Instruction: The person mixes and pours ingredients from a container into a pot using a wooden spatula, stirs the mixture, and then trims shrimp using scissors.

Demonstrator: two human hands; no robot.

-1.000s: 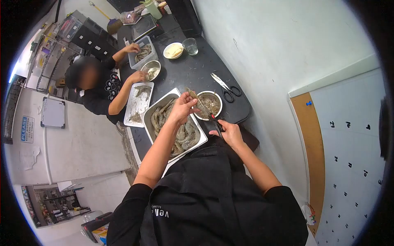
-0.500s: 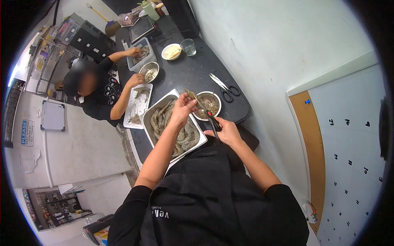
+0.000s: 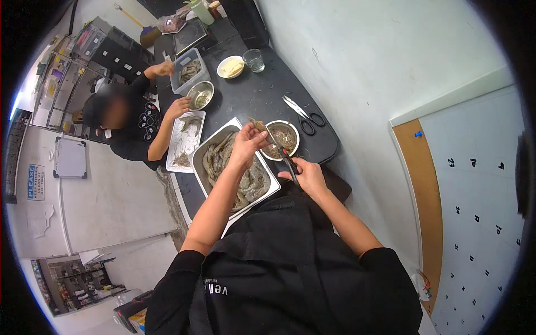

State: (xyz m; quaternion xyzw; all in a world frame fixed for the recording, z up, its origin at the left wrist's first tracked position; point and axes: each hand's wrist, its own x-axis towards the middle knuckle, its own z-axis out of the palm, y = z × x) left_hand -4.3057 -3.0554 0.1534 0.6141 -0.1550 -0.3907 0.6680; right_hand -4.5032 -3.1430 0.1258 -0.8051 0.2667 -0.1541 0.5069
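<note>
My left hand (image 3: 249,146) is closed around a shrimp (image 3: 257,125), above the edge between a white tub and a bowl. In my right hand (image 3: 306,175) is a pair of scissors (image 3: 287,158) with dark handles and a red spot at the pivot; the blades point at the shrimp. Below them stands a round bowl (image 3: 297,146) of shrimp trimmings. The white tub (image 3: 274,187) under my left forearm is full of whole raw shrimp (image 3: 219,158).
A second pair of scissors (image 3: 305,118) lies on the dark table (image 3: 268,92). Across from me a co-worker (image 3: 134,114) works by a clear bin (image 3: 205,71) of shrimp, a metal bowl (image 3: 211,92) and a white tray (image 3: 192,144). A glass (image 3: 254,60) stands beside a white bowl (image 3: 230,67).
The co-worker's far hand has lifted out of the clear bin, and their near hand has drawn back from the metal bowl. My hands stay nearly in place with the shrimp and scissors.
</note>
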